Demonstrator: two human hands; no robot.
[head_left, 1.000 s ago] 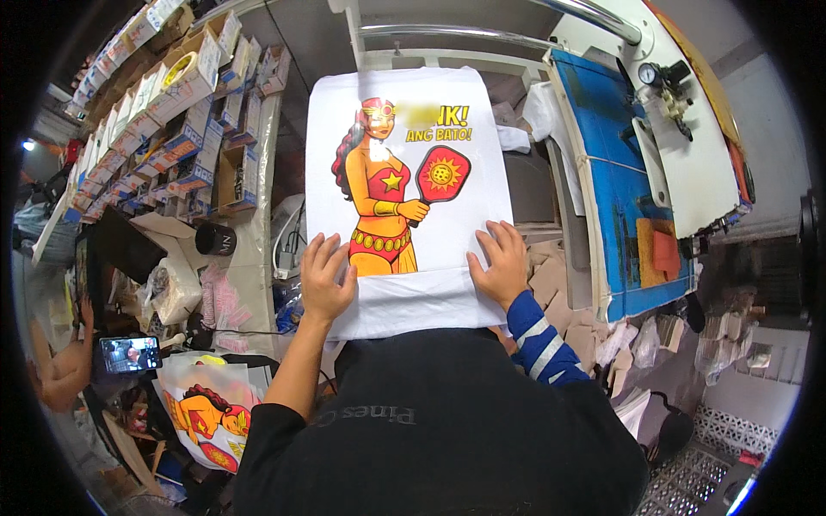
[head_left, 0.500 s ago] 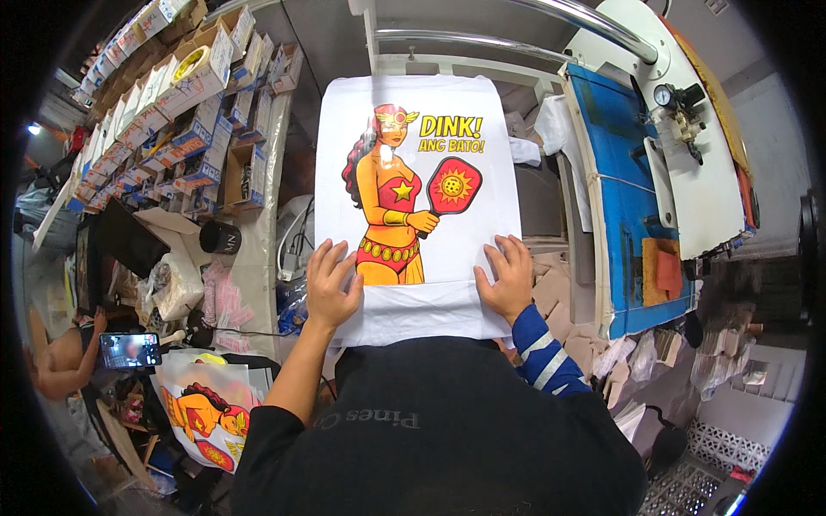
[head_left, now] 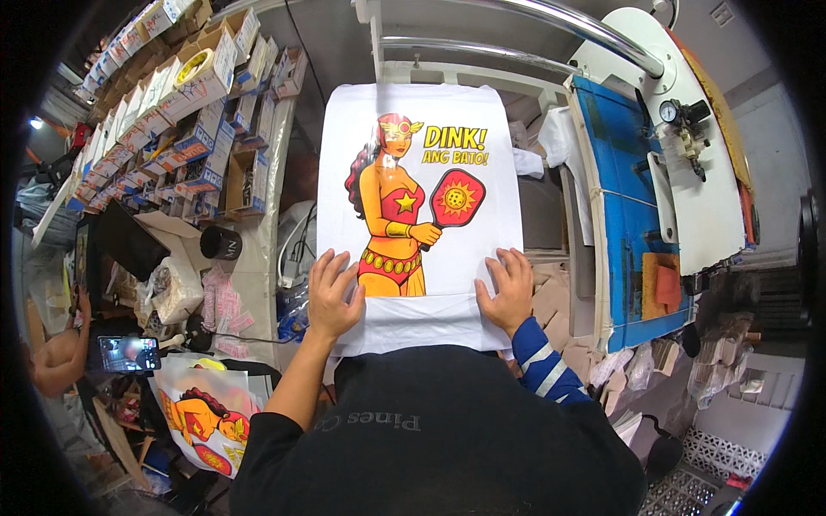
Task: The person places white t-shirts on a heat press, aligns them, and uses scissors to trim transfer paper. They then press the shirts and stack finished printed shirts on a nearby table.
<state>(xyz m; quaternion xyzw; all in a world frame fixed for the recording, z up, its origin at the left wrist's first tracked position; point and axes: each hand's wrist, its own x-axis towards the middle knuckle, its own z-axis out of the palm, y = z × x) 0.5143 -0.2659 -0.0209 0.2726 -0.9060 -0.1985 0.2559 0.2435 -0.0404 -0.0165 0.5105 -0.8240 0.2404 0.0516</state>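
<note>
A white cloth, seemingly a shirt (head_left: 495, 202), lies stretched flat over a board in front of me. It bears a glossy colour picture (head_left: 397, 206) of a cartoon heroine in red and gold holding a paddle, with lettering beside it. Below the picture runs a straight crosswise edge, and the cloth nearest me is creased. My left hand (head_left: 334, 297) rests on the cloth by the picture's lower left corner, fingers spread. At the lower right side lies my right hand (head_left: 508, 288), its fingers also apart. Neither holds anything.
Metal bars (head_left: 482, 47) cross behind the board. To the right stand a blue-faced frame (head_left: 632, 215) and a white machine part with a gauge (head_left: 671, 110). Cardboard boxes (head_left: 198, 82) fill the left shelf. A phone (head_left: 129, 353) and another print (head_left: 202, 421) are lower left, near another person's arm (head_left: 60, 361).
The whole view has shifted slightly, so the cloth and picture sit a little lower. My hands keep nearly the same place on the cloth. The other person's arm at the left has moved.
</note>
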